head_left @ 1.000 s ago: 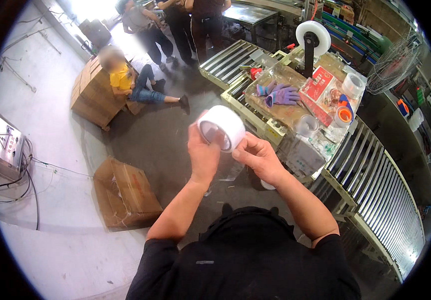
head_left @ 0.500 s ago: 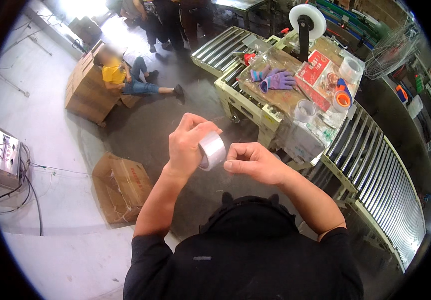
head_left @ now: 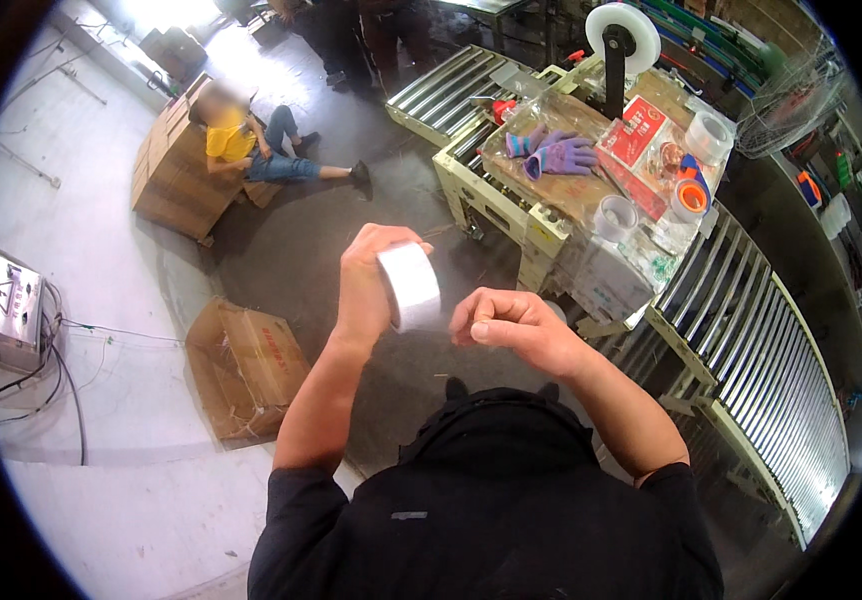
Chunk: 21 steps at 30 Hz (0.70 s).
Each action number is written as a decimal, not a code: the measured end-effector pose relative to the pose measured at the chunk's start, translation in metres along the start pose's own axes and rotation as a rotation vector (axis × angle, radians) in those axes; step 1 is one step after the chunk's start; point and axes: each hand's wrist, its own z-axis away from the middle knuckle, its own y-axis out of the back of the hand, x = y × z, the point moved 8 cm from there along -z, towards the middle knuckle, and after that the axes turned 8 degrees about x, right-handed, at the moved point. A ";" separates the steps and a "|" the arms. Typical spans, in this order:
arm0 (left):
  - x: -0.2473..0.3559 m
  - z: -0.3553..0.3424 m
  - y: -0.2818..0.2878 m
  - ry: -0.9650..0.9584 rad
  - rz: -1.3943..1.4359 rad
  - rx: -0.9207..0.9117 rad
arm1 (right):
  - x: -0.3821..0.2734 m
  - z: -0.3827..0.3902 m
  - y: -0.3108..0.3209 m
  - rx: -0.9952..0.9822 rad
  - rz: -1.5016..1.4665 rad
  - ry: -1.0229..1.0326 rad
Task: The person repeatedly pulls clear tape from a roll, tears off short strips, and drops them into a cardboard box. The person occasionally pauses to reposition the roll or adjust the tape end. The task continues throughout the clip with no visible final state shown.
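Observation:
My left hand (head_left: 365,285) is wrapped round a roll of clear packing tape (head_left: 413,287), its shiny outer face turned toward my right hand. A short gap to the right of the roll, my right hand (head_left: 511,325) is closed, with the thumb against the bent index finger. Whether the tape's free end is pinched there is too faint to make out. Both hands are raised over the floor, short of a machine's worktop (head_left: 546,195).
The worktop carries purple gloves (head_left: 559,154), a red box (head_left: 641,125), a tape dispenser (head_left: 689,192) and tape rolls. A roller conveyor (head_left: 761,350) curves along the right. An open carton (head_left: 246,370) lies left. A person in yellow (head_left: 231,140) sits beside stacked cartons (head_left: 173,175).
The tape roll has moved slightly left and tilted in my left hand. My right hand has shifted a little right, so the gap between it and the roll is wider.

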 end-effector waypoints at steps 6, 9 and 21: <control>-0.036 0.004 0.004 0.306 0.293 0.061 | 0.007 0.001 0.005 0.034 0.029 -0.003; -0.054 0.011 0.002 0.602 0.664 0.106 | 0.016 0.003 0.011 0.058 0.038 -0.012; -0.097 0.029 0.001 0.819 0.850 0.185 | 0.033 0.013 0.020 0.163 0.080 -0.058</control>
